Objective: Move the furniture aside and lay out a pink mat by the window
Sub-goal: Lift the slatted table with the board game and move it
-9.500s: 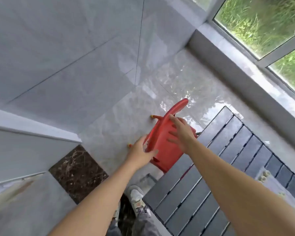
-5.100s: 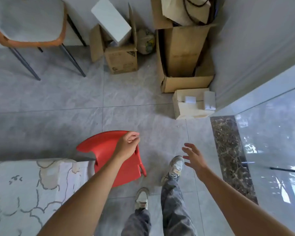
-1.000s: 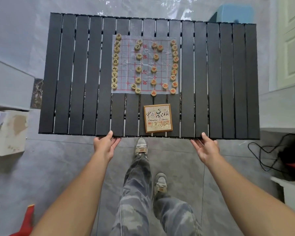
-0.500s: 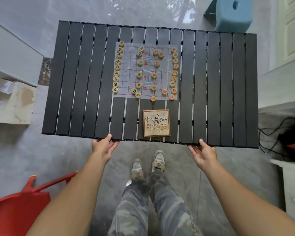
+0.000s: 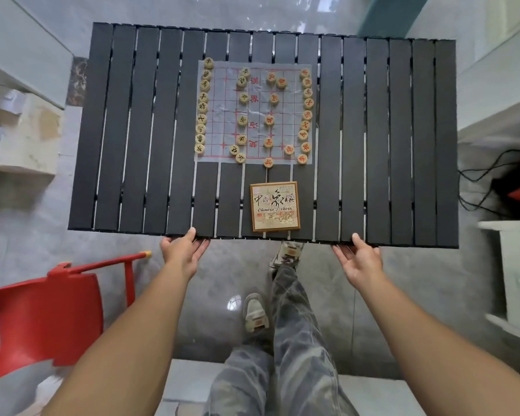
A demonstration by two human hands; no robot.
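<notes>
The left hand (image 5: 183, 250) has its grip clamped on the near edge of the black slatted bench (image 5: 132, 130), thumb on top, fingers beneath. The right hand (image 5: 359, 259) pinches the same edge likewise. Both arms reach forward. A red chair (image 5: 42, 319) is on the floor by the left arm.

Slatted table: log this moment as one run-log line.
black slatted table: carries chess sheet, wooden pieces, Chinese chess box | left hand, right hand: grip near edge | red chair: floor, left

Your left hand (image 5: 183, 250) and right hand (image 5: 361, 259) grip the near edge of the black slatted table (image 5: 132, 130) carrying a Chinese chess box (image 5: 275, 206).
</notes>
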